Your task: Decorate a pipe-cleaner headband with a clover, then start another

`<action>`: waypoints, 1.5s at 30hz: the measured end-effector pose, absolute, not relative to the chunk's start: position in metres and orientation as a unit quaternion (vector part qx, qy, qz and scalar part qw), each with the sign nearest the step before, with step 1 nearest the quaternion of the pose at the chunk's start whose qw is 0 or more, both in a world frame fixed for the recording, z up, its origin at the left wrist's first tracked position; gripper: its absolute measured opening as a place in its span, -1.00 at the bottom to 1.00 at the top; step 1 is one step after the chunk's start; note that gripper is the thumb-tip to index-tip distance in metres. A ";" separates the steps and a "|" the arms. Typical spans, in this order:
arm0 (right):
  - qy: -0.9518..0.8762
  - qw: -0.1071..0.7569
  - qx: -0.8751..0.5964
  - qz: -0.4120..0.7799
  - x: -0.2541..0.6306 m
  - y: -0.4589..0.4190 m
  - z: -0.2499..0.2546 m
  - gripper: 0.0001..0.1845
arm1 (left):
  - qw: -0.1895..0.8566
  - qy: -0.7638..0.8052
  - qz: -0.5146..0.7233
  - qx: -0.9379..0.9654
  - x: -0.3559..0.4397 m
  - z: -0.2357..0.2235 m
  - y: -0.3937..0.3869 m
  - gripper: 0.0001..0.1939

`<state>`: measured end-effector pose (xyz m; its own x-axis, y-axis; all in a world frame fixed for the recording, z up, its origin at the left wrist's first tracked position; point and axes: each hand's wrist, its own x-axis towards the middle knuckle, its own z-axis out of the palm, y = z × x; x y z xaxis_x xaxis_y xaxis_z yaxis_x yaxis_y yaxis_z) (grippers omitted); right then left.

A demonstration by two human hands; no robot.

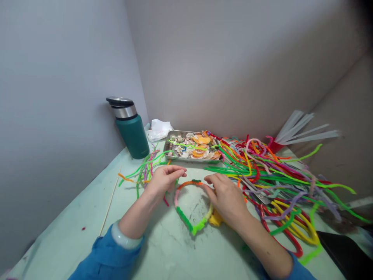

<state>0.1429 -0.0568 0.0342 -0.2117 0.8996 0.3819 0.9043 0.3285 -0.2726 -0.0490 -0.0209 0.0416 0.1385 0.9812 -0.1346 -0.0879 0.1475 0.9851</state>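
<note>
A teardrop-shaped pipe cleaner ring [184,218], in orange, pink, green and yellow, is between my hands at the middle of the table. My left hand [166,179] is at its upper left, fingers drawn together; what they hold, if anything, is hidden. My right hand [229,196] pinches the ring's upper right side between thumb and fingers. A small dark green wrap shows on the orange top part. Partly beneath my right hand lies a yellow fuzzy piece [215,219].
Behind the hands stands a metal tray [192,159] of shells. Loose pipe cleaners [291,177] spread over the right side, with scissors [256,190] among them. A green bottle [132,134], white tissue [159,129], thin stick [109,206] and red cup [275,146] with translucent sticks stand or lie around.
</note>
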 end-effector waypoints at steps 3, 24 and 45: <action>-0.778 0.210 -0.592 -0.012 0.151 -0.060 0.040 -0.88 | 0.658 0.415 0.454 0.435 -0.050 0.041 -0.022 -0.75; -0.749 0.181 -0.583 0.259 0.212 -0.099 0.039 -0.79 | 0.753 0.337 0.433 0.363 -0.050 0.031 -0.023 -0.83; -0.484 0.451 -0.430 0.614 0.169 -0.115 0.030 -0.60 | 0.770 0.348 0.407 0.348 -0.044 0.028 -0.026 -0.80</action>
<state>0.1686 -0.1148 0.0303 -0.2228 0.9705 -0.0923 -0.1375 -0.1250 -0.9826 -0.0436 -0.0258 0.0284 0.4278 0.8681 -0.2518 -0.3839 0.4267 0.8189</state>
